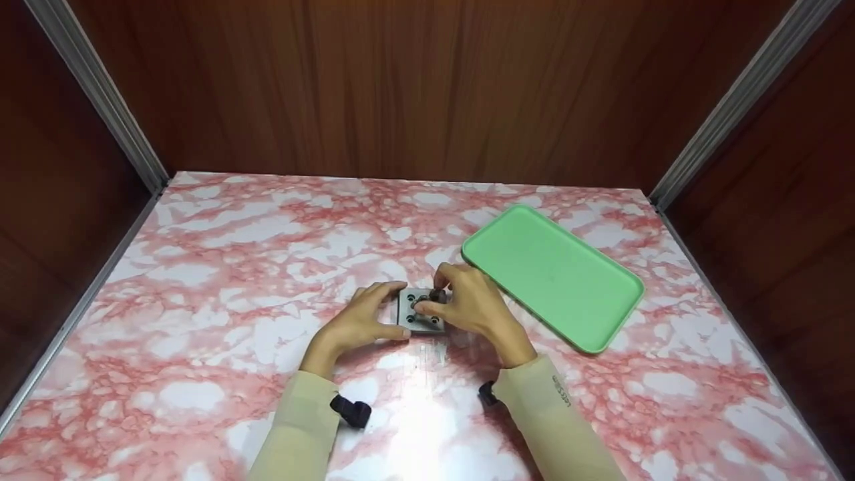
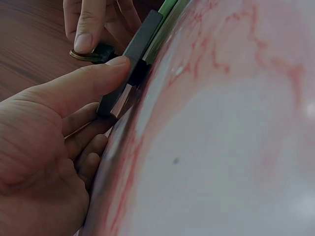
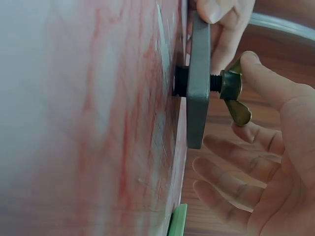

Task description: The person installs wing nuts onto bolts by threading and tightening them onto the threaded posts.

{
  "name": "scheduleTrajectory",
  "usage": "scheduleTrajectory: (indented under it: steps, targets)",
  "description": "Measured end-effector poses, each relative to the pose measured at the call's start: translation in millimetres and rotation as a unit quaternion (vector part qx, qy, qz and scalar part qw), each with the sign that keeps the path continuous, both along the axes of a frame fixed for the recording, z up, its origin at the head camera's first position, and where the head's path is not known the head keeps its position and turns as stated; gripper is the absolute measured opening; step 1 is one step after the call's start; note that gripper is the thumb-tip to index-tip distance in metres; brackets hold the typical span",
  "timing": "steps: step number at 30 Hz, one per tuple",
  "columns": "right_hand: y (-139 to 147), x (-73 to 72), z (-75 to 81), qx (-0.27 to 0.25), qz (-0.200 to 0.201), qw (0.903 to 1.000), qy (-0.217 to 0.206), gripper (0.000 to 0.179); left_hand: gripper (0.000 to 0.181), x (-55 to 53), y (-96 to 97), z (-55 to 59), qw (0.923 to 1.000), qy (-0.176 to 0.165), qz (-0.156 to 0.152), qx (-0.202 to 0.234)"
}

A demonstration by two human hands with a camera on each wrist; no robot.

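Wearing pale sleeves [image 1: 304, 414] and black wrist straps [image 1: 351, 411], nearest the camera. Gripping a grey metal plate [image 3: 198, 83] by its edges with the curled fingers of the left hand [image 1: 359, 322], thumb included. Pinching a brass-coloured wing nut [image 3: 231, 88] between thumb and forefinger of the right hand [image 1: 477, 304], above the plate. Holding the plate just off the marbled worktop [image 1: 234, 267], between both hands, with a black threaded bolt [image 3: 215, 83] passing through it and the nut sitting on the upper end. Probably risking a rocking plate, or a bolt spinning along with the nut, from too light a left-hand grip or a loose lower end. Possibly risking jammed threads from a sideways twist, or a slip off the narrow wing. Seeing a green tray [image 1: 551, 277] beyond the right hand, then wood-grain panelling [image 1: 427, 87] at the back
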State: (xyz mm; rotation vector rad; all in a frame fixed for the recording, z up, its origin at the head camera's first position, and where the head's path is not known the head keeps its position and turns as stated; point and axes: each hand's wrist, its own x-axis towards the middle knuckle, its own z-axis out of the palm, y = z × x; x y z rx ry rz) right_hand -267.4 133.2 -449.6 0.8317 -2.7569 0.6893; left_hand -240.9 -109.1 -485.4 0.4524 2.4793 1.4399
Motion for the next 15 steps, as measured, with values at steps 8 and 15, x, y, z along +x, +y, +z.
scheduleTrajectory:
  steps: [8,15]
  targets:
    - [-4.0,3.4,-1.6,0.006,-0.019,0.9997,0.013,0.046,0.091,-0.2,-0.3,-0.7,1.0000,0.005,-0.004,-0.007]
    - [-9.8,6.0,-0.5,0.008,-0.037,0.9992,0.013,0.045,0.091,-0.9,-0.8,-1.6,1.0000,0.001,-0.003,-0.007]
